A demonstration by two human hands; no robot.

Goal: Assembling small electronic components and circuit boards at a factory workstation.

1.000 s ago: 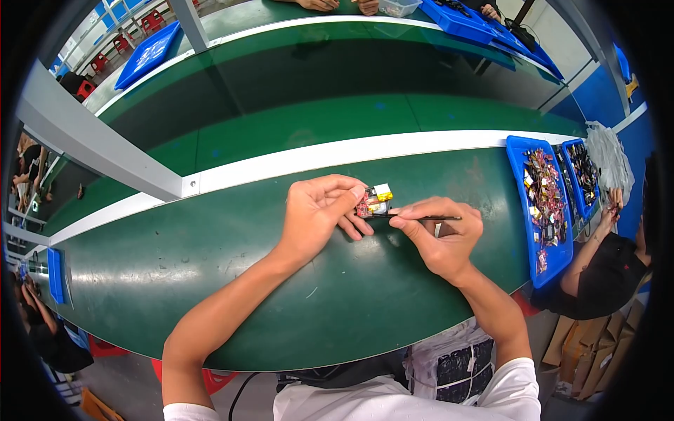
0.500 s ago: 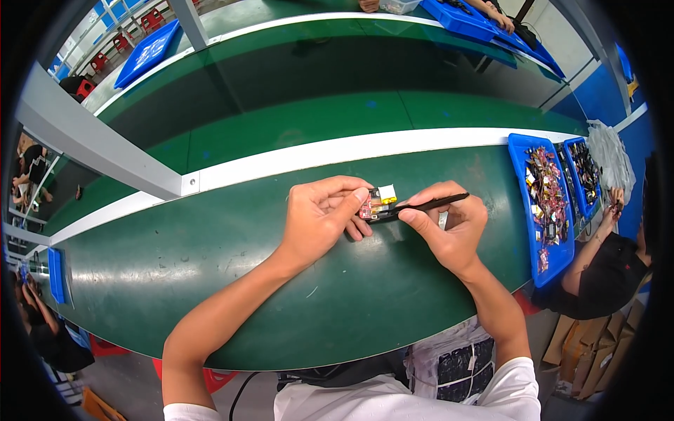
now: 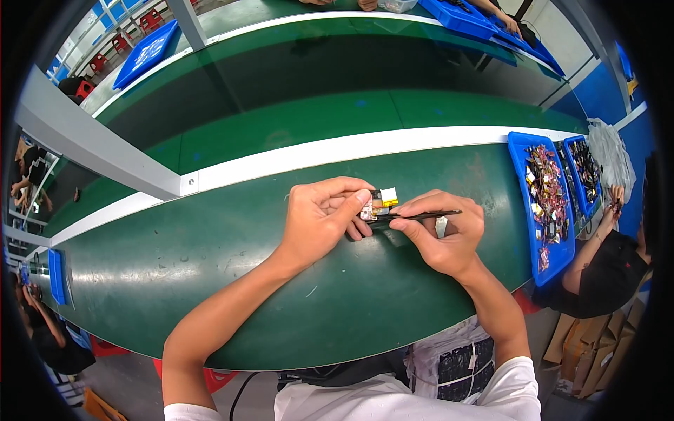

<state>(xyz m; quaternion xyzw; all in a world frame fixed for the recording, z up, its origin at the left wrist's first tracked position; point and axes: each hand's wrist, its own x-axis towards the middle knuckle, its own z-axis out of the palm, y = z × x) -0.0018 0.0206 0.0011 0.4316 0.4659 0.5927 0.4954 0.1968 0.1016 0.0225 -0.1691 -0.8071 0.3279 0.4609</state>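
My left hand (image 3: 319, 221) is closed on a small electronic assembly (image 3: 377, 204), pinching its left end between thumb and fingers. The piece shows a reddish circuit board, a dark casing, and a white part with yellow tape at its upper right. My right hand (image 3: 451, 242) grips black tweezers (image 3: 441, 213) like a pen. Their tips reach the lower right edge of the assembly; the exact contact is too small to make out. Something pale and shiny (image 3: 441, 226) sits at a finger of the right hand. Both hands are above the green table (image 3: 379, 302).
A blue tray (image 3: 521, 165) of small taped electronic parts stands at the right, beside another blue tray (image 3: 594, 193) of dark parts. A co-worker's arm (image 3: 597, 242) is beyond them. At the left, a grey post (image 3: 105, 133) rises near a white ledge (image 3: 281, 156).
My right hand has turned slightly, and the tweezers now lie flatter, with their rear end lower. The left hand and assembly have barely moved.
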